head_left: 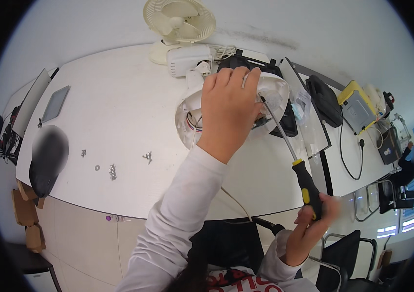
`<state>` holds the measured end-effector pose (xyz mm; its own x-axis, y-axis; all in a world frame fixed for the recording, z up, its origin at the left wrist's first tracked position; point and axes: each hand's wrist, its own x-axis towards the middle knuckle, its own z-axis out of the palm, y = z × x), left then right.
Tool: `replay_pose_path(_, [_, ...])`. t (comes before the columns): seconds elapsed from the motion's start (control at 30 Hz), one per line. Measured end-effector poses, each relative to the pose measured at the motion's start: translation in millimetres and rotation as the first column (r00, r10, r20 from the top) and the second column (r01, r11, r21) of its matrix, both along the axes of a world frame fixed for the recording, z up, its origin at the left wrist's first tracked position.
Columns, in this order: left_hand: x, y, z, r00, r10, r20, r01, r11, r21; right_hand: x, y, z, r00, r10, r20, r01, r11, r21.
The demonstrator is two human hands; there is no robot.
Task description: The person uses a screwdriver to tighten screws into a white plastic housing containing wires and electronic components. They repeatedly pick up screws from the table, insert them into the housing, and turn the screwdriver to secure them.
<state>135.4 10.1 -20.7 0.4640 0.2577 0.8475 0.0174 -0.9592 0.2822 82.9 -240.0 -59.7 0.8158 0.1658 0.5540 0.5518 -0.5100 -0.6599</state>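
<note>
Fingers (pixel 332 207) of the right hand (pixel 308 232), curled about the handle of a screwdriver (pixel 297 163) with little gap left; left hand (pixel 229 104), clasped over a white plastic housing (pixel 279 86) on the bench (pixel 134 97), its grip partly hidden. The blade reaches into the housing (whether its tip meets a screw cannot be told). Good practice would align the shaft with any screw's axis, press firmly before turning, brace the shell against rocking, and keep the coloured wires (pixel 196 127) clear. Loose screws (pixel 113 172) lie farther left.
</note>
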Motion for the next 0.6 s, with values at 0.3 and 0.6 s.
replay_pose_path(0.3, [2.2, -1.9, -1.2, 1.0, 0.023, 0.02, -0.023, 1.0, 0.006, 2.1, 15.4, 0.4, 0.961, 0.072, 0.266, -0.082, 0.996, 0.028])
replay_pose_path(0.6, [4.1, -3.9, -1.0, 0.999, 0.015, 0.036, -0.015, 1.0, -0.006, -3.8, 13.7, 14.7, 0.992, 0.125, -0.032, -0.121, 0.987, 0.107])
